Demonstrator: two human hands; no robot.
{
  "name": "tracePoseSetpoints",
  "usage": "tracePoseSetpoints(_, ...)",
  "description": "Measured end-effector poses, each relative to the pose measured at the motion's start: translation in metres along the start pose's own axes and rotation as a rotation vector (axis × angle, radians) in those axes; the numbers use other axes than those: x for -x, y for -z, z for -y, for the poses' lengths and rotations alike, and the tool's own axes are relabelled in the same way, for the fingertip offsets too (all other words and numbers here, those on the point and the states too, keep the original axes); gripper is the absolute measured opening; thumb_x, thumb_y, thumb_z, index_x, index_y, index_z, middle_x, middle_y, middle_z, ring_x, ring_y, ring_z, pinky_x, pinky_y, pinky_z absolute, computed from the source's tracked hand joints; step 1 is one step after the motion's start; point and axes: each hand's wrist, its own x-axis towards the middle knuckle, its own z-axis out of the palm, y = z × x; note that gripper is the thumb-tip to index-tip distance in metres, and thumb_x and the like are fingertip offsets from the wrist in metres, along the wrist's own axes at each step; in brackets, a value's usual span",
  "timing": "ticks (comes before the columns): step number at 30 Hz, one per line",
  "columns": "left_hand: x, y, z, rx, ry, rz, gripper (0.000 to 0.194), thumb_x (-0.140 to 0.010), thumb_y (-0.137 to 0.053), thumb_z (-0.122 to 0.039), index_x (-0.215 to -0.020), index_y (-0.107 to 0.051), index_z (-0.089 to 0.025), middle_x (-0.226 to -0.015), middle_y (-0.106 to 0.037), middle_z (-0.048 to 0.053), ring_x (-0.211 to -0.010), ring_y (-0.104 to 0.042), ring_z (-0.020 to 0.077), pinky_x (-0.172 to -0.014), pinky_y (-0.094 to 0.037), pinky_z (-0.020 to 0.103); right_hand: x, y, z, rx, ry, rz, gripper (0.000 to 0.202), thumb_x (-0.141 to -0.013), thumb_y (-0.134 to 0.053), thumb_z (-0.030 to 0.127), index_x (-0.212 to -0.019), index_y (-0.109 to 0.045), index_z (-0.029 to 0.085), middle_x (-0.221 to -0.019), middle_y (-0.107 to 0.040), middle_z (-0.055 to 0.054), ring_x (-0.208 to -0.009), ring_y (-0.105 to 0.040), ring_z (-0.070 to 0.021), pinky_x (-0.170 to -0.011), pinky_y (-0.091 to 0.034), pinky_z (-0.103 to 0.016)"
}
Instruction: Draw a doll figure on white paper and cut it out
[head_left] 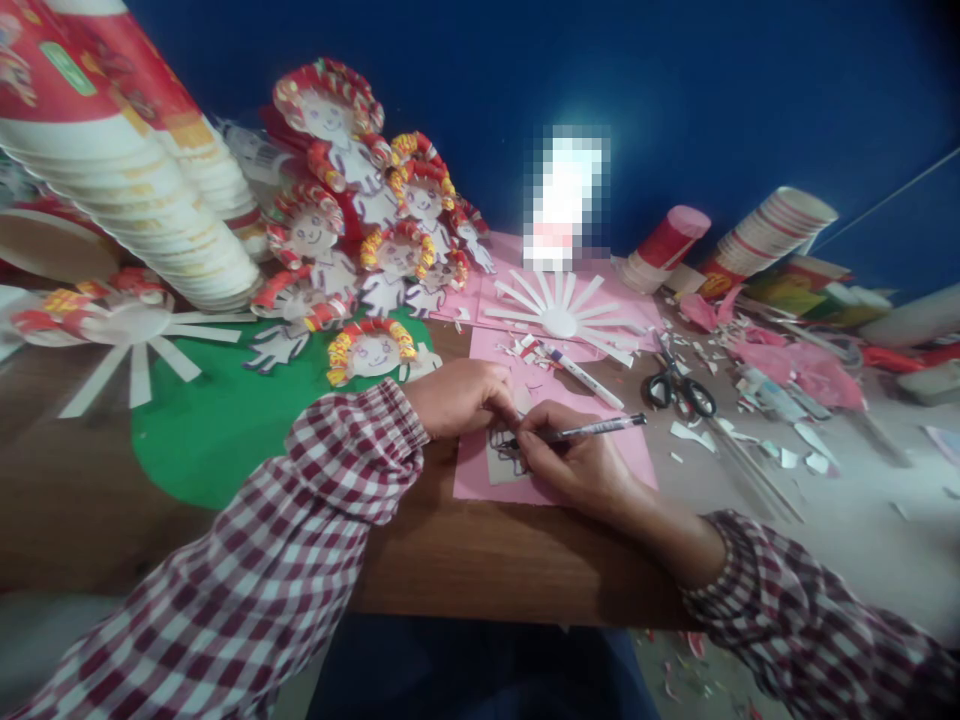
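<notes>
My right hand (pixel 574 465) is closed around a pen (pixel 604 427), its tip down on a small pale piece of paper (pixel 506 470) with dark drawn lines. Bent and pressed together, the fingers of my left hand (pixel 465 398) grip the upper part of that piece; their tips are partly hidden. Under both hands lies a pink sheet (pixel 472 485). Just beyond them is a white marker (pixel 585 378). Left of my left hand, a paper face with a red and yellow curled rim (pixel 373 355) rests at the edge of a green sheet (pixel 225 430).
Several paper figures (pixel 326 115) stand piled against the blue wall. Tall stacks of paper cups (pixel 150 210) lean at the left, with more cups (pixel 780 235) at the back right. Black-handled scissors (pixel 681 390), wooden sticks (pixel 750 465) and paper scraps lie to the right. A cut-out paper cup (pixel 559 320) is spread behind the marker.
</notes>
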Motion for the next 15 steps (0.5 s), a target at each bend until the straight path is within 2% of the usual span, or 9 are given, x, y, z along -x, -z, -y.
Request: tracePoseSetpoints(15,0.0014,-0.001,0.0017,0.002,-0.039,-0.022,0.022,-0.079,-0.053,-0.008,-0.079,-0.073,-0.018,-0.085,-0.064,0.001,-0.076,-0.058,0.0093,-0.07,-0.041,0.019,-0.0019,0.0,0.004,0.03,0.007,-0.024,0.007,-0.082,-0.053,0.017,-0.075,-0.055,0.017,-0.061,-0.055,0.001,-0.053,-0.048,-0.009,-0.049,-0.038,-0.02)
